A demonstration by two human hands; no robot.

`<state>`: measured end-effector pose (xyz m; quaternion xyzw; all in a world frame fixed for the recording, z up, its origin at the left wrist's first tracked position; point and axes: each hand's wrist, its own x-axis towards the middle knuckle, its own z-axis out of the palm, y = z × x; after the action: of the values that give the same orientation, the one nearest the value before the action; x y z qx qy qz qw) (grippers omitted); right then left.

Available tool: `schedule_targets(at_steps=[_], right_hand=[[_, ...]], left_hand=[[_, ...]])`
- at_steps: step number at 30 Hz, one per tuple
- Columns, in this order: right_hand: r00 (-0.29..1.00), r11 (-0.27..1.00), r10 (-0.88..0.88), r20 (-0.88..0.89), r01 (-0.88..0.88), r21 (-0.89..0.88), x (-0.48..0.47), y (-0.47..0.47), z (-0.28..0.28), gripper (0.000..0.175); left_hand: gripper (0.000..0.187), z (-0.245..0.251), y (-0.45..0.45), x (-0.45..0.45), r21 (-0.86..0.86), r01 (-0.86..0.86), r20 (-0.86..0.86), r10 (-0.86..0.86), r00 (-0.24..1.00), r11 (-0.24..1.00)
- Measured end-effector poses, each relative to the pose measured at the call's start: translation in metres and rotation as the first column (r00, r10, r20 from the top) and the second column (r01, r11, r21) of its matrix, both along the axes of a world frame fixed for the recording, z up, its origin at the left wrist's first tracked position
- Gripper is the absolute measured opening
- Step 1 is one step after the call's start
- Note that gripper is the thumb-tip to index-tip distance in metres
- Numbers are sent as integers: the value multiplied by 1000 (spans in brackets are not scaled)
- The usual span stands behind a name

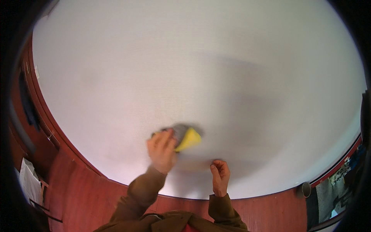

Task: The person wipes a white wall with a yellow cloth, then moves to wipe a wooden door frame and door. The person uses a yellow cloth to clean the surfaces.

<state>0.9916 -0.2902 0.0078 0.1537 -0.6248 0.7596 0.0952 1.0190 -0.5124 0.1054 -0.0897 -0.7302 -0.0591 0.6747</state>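
My left hand [162, 149] is closed over a grey and yellow cloth [189, 138] and presses it to a pale, finely textured wall [185, 72]. One yellow corner of the cloth folds out to the right of the hand; the hand and cloth are a little blurred. Lower and to the right, my right hand [221, 175] has its fingers curled in, the thumb close to the fingertips. Nothing shows in its grasp. It is close to the wall's lower part; whether it touches the surface cannot be told.
Reddish wood-look flooring [87, 197] runs along the wall's foot. At left stands a red-brown door [37, 116] with dark cloth hanging by it and a white bag [29, 177] below. A small round bin [306, 190] stands at lower right, beside a dark-framed opening [330, 194].
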Motion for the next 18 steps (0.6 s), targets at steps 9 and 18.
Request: schedule_targets(at_steps=[9, 18], right_hand=[[997, 994, 7, 75, 1, -106, 28, -21, 14, 14], [997, 993, -74, -22, 72, -95, 26, -58, 25, 8]], left_hand=[[27, 2, -37, 29, 55, 47, 10, -47, 999, 997], [21, -29, -49, 42, 77, 86, 38, -89, 995, 993]])
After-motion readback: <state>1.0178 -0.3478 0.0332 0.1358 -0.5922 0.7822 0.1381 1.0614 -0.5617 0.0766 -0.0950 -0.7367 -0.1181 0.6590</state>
